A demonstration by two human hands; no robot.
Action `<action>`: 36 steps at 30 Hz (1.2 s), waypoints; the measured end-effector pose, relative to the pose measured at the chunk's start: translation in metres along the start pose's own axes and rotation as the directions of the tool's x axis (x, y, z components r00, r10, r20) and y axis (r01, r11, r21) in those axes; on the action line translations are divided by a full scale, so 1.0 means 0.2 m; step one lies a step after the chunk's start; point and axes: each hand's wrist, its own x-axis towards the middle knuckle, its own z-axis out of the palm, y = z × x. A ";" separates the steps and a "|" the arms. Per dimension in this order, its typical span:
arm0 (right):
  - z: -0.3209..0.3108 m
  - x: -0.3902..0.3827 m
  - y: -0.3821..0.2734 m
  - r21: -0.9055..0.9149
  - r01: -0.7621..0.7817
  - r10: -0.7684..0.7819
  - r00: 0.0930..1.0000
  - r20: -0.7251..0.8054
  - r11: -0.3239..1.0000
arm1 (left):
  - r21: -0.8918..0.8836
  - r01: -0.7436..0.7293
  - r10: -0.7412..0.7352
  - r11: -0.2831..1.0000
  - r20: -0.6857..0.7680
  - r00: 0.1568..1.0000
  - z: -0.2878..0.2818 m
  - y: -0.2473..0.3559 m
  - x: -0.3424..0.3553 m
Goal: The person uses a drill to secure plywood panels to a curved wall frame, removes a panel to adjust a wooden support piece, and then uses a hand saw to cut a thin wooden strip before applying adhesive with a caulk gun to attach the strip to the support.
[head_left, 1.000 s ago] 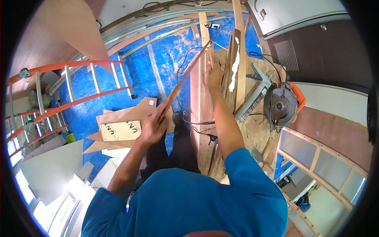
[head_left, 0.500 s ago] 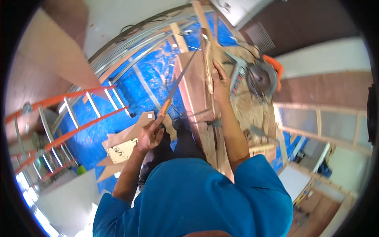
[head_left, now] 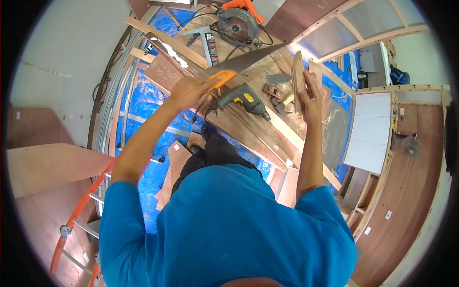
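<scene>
While the left hand (head_left: 188, 93) clasps a saw (head_left: 246, 60), the right hand (head_left: 311, 99) grips a board (head_left: 298, 76).

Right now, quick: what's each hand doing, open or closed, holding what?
Left hand: closed, holding an orange-handled handsaw.
Right hand: closed, holding a narrow wooden piece.

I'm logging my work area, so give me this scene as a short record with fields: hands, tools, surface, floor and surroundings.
Left hand: grips a handsaw by its orange handle
Right hand: holds a piece of wood
Between the hands: power drill, dark with yellow parts, lying on boards
Farther off: caulking gun and circular saw with an orange handle
Work surface: wooden, cluttered
Floor: blue sheeting
Lower left: ladder with orange rails
</scene>
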 end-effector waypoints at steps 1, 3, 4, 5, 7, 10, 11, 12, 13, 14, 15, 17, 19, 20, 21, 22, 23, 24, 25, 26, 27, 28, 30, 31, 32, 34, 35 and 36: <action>-0.05 -0.07 0.04 0.005 -0.004 0.004 1.000 -0.006 1.000 | -0.017 -0.006 0.006 1.000 0.016 1.000 0.11 -0.01 0.11; -0.13 -0.21 0.16 -0.068 -0.119 0.110 0.987 -0.115 0.991 | -0.024 -0.023 0.024 0.999 0.038 0.999 0.23 0.04 0.34; -0.14 -0.28 0.20 -0.060 -0.128 0.120 0.986 -0.119 0.990 | 0.000 0.022 -0.022 1.000 0.114 0.993 0.27 0.11 0.44; -0.15 -0.34 0.24 -0.058 -0.170 0.163 0.980 -0.116 0.984 | 0.025 0.060 -0.063 0.998 0.187 0.980 0.31 0.14 0.51; -0.14 -0.41 0.29 0.087 -0.274 0.282 0.954 -0.100 0.958 | 0.045 0.057 -0.065 0.997 0.213 0.975 0.49 0.12 0.60; -0.11 -0.43 0.35 -0.109 -0.331 0.327 0.943 -0.058 0.937 | 0.036 0.075 -0.082 0.997 0.284 0.955 0.71 0.10 0.65; -0.10 -0.42 0.38 -0.064 -0.274 0.273 0.962 -0.034 0.959 | 0.020 0.105 -0.106 0.994 0.320 0.942 0.75 0.09 0.67; -0.09 -0.39 0.38 -0.048 -0.259 0.259 0.966 -0.021 0.965 | 0.069 0.109 -0.127 0.992 0.389 0.912 0.74 0.10 0.70; -0.08 -0.36 0.38 -0.033 -0.243 0.244 0.970 -0.002 0.969 | 0.070 0.105 -0.124 0.992 0.396 0.910 0.76 0.10 0.70; -0.09 -0.32 0.38 -0.028 -0.248 0.248 0.969 0.001 0.968 | 0.063 0.116 -0.132 0.991 0.415 0.900 0.77 0.10 0.70; -0.08 -0.27 0.36 -0.143 -0.193 0.199 0.979 0.031 0.971 | 0.060 0.139 -0.151 0.989 0.431 0.890 0.78 0.08 0.69; -0.08 -0.16 0.32 -0.248 -0.124 0.151 0.984 0.096 0.961 | 0.016 0.141 -0.137 0.990 0.354 0.925 0.83 0.03 0.66; -0.07 0.00 0.27 -0.317 -0.144 0.193 0.972 0.131 0.938 | -0.008 0.153 -0.146 0.988 0.262 0.954 0.78 -0.02 0.64; -0.06 0.07 0.24 -0.322 -0.093 0.155 0.972 0.174 0.942 | -0.249 0.265 -0.233 0.932 0.152 0.960 0.73 -0.02 0.62; -0.05 0.14 0.22 -0.303 -0.063 0.133 0.967 0.216 0.951 | -0.471 0.319 -0.338 0.822 0.046 0.940 0.63 -0.03 0.61; -0.04 0.20 0.21 -0.345 -0.027 0.135 0.947 0.292 0.938 | -0.681 0.376 -0.394 0.629 0.137 0.909 0.45 -0.01 0.61; -0.01 0.27 0.20 -0.377 0.032 0.127 0.912 0.391 0.926 | -0.704 0.398 -0.436 0.588 0.139 0.889 0.38 -0.02 0.54; 0.04 0.33 0.20 -0.383 0.084 0.126 0.862 0.492 0.920 | -0.724 0.412 -0.475 0.554 0.131 0.870 0.34 -0.05 0.48; 0.11 0.37 0.19 -0.386 0.144 0.125 0.798 0.590 0.911 | -0.696 0.340 -0.403 0.632 0.079 0.912 0.30 -0.05 0.40; 0.19 0.37 0.22 -0.320 0.132 0.105 0.773 0.625 0.938 | -0.586 0.267 -0.317 0.765 0.018 0.948 0.16 0.01 0.37; 0.28 0.38 0.24 -0.256 0.119 0.084 0.745 0.661 0.959 | -0.550 0.265 -0.245 0.792 0.111 0.963 0.02 0.04 0.33; 0.43 0.40 0.15 -0.195 0.127 0.056 0.687 0.725 0.972 | -0.517 0.270 -0.185 0.813 0.210 0.960 -0.09 0.06 0.28; 0.66 0.41 0.08 -0.123 0.186 -0.007 0.576 0.818 0.975 | -0.366 0.287 -0.157 0.885 0.346 0.925 -0.20 0.07 0.15; 0.76 0.42 0.10 -0.091 0.245 -0.054 0.529 0.847 0.965 | -0.397 0.333 -0.186 0.856 0.365 0.912 -0.16 0.05 0.07; 0.84 0.44 0.11 -0.098 0.334 -0.070 0.456 0.887 0.937 | -0.440 0.321 -0.179 0.839 0.333 0.926 -0.16 0.04 -0.02; 1.01 0.50 0.11 -0.031 0.422 -0.167 0.424 0.890 0.906 | -0.447 0.395 -0.286 0.803 0.293 0.912 -0.18 -0.06 -0.12; 1.13 0.50 0.11 0.042 0.399 -0.216 0.402 0.890 0.916 | -0.400 0.476 -0.357 0.783 0.338 0.871 -0.17 -0.11 -0.22; 1.24 0.51 0.07 0.010 0.351 -0.176 0.444 0.879 0.936 | -0.396 0.503 -0.358 0.768 0.387 0.850 -0.19 -0.18 -0.28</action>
